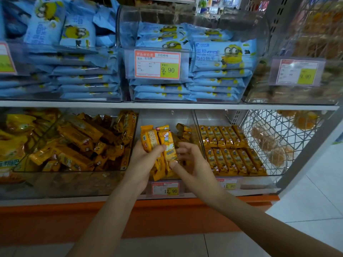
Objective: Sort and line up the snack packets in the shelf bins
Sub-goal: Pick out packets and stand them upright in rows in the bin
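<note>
Forearms extended, left hand [141, 160] grip curled round upright yellow packets [149, 139], right hand [194, 165] pinching front packet [166, 140]

Soft, rather dim indoor light leaves faint shadow under the shelf [167, 105], pale glare streaks the clear bins [259, 34], the wide lens bows lines at the edges, and the left blue packets [37, 80] and right price tag [297, 73] blur

Blurred / cut / hidden
Right bin [297, 52] at 2 o'clock: contents a blur, right tag [297, 73] barely legible. Left tag [5, 59] at 9 o'clock cut by frame edge. Centre tag [148, 64]: fine print too small. Mid bin [167, 117] at 6 o'clock: stock mostly hidden behind left hand [143, 162], right hand [194, 169], packets [167, 143]. Right fingers [183, 151] smeared, grip unclear.
</note>
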The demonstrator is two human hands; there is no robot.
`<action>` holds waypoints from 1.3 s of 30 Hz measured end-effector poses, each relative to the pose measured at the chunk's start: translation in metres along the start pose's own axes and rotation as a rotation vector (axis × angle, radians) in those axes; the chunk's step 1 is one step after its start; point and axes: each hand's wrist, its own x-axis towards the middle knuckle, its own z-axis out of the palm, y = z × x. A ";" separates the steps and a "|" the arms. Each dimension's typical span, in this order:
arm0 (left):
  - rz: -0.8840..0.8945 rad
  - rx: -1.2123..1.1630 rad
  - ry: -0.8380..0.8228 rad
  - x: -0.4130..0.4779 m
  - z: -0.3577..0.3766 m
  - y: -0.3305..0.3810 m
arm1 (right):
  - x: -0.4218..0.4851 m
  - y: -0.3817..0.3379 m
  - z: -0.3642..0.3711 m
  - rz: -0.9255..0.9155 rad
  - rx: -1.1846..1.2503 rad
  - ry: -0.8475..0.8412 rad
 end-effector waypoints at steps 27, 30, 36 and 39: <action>0.017 0.083 0.021 0.040 0.034 -0.011 | 0.129 0.112 -0.069 0.470 -0.250 0.212; 0.034 0.078 0.038 0.043 0.033 -0.014 | 0.137 0.117 -0.066 0.420 -0.395 0.122; 0.057 0.062 0.039 0.044 0.033 -0.016 | 0.144 0.118 -0.074 0.399 -0.474 0.035; 0.070 0.066 0.033 0.042 0.035 -0.016 | 0.141 0.125 -0.073 0.377 -0.509 -0.018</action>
